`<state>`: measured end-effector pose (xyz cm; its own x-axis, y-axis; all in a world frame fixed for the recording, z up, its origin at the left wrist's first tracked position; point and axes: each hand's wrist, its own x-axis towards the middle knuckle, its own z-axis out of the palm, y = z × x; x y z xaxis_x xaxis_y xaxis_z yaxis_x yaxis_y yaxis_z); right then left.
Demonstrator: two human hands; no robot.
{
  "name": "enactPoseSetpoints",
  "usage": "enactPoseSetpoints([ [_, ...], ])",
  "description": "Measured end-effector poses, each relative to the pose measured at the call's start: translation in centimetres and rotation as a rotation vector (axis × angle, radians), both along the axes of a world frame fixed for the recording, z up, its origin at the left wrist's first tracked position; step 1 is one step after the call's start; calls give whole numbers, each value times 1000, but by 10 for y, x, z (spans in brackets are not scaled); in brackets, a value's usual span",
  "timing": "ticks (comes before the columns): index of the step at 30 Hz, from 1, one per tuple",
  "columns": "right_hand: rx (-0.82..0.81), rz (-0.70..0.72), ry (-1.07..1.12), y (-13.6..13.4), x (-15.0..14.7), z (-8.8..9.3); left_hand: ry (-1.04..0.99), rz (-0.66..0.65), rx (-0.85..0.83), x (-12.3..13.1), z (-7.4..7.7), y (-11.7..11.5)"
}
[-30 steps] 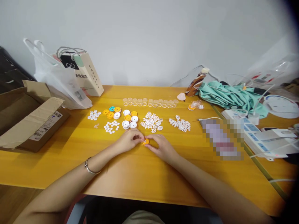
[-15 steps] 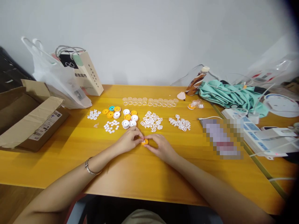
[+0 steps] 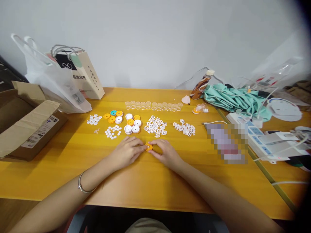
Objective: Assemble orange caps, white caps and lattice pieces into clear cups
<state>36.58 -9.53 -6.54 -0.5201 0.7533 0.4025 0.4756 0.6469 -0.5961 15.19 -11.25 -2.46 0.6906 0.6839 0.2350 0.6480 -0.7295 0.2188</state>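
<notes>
My left hand (image 3: 127, 150) and my right hand (image 3: 164, 153) meet at the middle of the yellow table (image 3: 150, 181). Both pinch a small round orange cap (image 3: 148, 147) between their fingertips, just above the tabletop. Beyond the hands lie a cluster of orange, white and teal caps (image 3: 123, 121), a pile of small white discs (image 3: 111, 131), and two heaps of white lattice pieces (image 3: 155, 126). A row of clear small cups (image 3: 153, 105) runs behind them.
An open cardboard box (image 3: 26, 124) sits at the left edge, with a plastic bag (image 3: 52, 85) and paper bag (image 3: 84, 76) behind. At right lie a brown bottle (image 3: 200, 84), teal cloth (image 3: 233, 100), a power strip (image 3: 255, 136) and cables.
The view has shifted slightly, so things sit a little further left in the frame. My left fingers have flattened out toward the orange cap; both hands stay on it.
</notes>
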Motion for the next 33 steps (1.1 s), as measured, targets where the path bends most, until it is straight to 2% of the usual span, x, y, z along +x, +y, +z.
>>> enactPoseSetpoints([
  [9, 3, -1, -1, 1, 0, 0, 182, -22, 202, 2, -2, 0],
  [15, 4, 0, -5, 1, 0, 1, 231, -43, 309, 6, -4, -2],
  [19, 5, 3, -10, 1, 0, 0, 222, -41, 268, 9, -1, -3],
  [24, -2, 8, -8, 2, 1, -2, 198, -20, 128, 8, 3, -4],
  [28, -4, 6, -4, 3, 2, -6, 93, -14, 13, 5, 1, -3],
  [31, -13, 13, -2, 3, 2, -7, -1, -2, 11, -1, 4, 2],
  [33, -14, 14, 8, 3, 2, -5, -22, 5, 15, -12, 12, 6],
])
